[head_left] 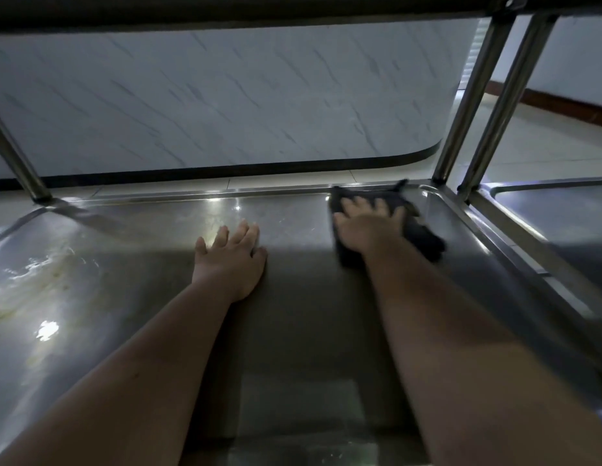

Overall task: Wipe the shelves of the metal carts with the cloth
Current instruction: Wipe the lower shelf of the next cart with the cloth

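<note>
Both hands lie flat: left hand (230,260) on the shelf (124,250), right hand (366,227) pressing the cloth (417,230).

I can read no text, label, brand, number or sign: none on the steel cart shelf (131,297), on the dark cloth (424,238) under my right hand (366,227), or on the marbled wall panel (225,95) beyond it.

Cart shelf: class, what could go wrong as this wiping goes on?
The right hand presses the dark cloth near the far right corner; a further sweep may knock knuckles on the upright post. The smeared patch on the left of the shelf may get missed. The left hand, flat on the shelf, may leave prints.
</note>
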Demonstrator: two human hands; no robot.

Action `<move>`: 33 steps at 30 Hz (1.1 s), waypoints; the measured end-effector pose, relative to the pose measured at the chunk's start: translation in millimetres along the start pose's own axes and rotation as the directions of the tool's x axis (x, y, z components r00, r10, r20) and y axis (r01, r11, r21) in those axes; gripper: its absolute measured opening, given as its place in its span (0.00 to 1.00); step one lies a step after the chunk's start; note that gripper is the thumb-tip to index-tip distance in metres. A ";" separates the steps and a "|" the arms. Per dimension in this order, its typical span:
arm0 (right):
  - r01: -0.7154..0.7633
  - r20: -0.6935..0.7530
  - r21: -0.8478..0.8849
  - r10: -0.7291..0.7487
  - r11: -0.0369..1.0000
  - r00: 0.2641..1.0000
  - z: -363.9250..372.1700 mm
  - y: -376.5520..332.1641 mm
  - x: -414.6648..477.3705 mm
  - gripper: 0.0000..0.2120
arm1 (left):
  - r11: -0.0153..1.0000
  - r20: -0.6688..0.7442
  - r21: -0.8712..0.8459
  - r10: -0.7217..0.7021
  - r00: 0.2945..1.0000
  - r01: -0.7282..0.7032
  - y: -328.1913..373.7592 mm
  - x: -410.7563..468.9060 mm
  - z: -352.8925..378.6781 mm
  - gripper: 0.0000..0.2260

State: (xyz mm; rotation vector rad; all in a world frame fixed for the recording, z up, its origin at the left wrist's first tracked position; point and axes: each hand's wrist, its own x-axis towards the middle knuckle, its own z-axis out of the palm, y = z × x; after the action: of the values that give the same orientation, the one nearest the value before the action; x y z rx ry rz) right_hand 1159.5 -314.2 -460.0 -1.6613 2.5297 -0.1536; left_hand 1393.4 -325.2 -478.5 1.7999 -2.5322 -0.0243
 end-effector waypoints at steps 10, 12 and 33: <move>0.192 -0.042 0.027 -0.191 0.981 0.981 5.6 -9.9 -36.6 0.25 | 1.000 0.003 -0.006 0.031 1.000 -0.031 -4.6 -0.7 -3.6 0.25; 0.031 -0.044 0.007 -0.030 0.999 0.999 -4.3 47.3 -39.4 0.26 | 1.000 -0.002 -0.017 0.027 1.000 -0.027 -4.8 0.2 -2.6 0.25; 0.177 0.028 0.000 -0.177 0.984 0.984 23.5 -75.0 -162.9 0.26 | 0.939 0.040 -0.310 0.167 0.985 -0.146 -76.8 -51.0 -22.9 0.22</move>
State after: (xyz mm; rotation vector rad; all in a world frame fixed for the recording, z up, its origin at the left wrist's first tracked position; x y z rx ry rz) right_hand 1295.2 -194.9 -466.3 -1.8747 2.3608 -0.1414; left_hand 1483.5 -302.1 -459.1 1.5019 -2.5341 -0.4534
